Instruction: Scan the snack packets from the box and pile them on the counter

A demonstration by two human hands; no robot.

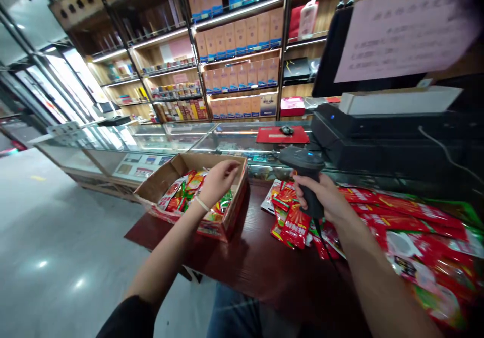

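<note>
Shop interior, stocked shelves (238, 50) behind a dark wooden table (257, 262). Left hand (219, 179) hovers over the open cardboard box (159, 186) of snack packets (181, 191), fingers loosely curled and apart, holding nothing. Right hand (325, 196) is clamped on the handle of the barcode scanner (302, 161), keeping its head level above the loose packets (291, 222) spread alongside.

1. The dark table (253, 267) is bare between the cardboard box (223, 229) and the heap of red packets (401, 222); a hand passes there freely.
2. The box has no lid; the left hand (219, 179) hangs above it.
3. The right hand (327, 199), gripping the scanner (302, 162), blocks the heap's left edge.
4. Behind, the glass counter (170, 136) and the black register (378, 141) close the far side.
</note>
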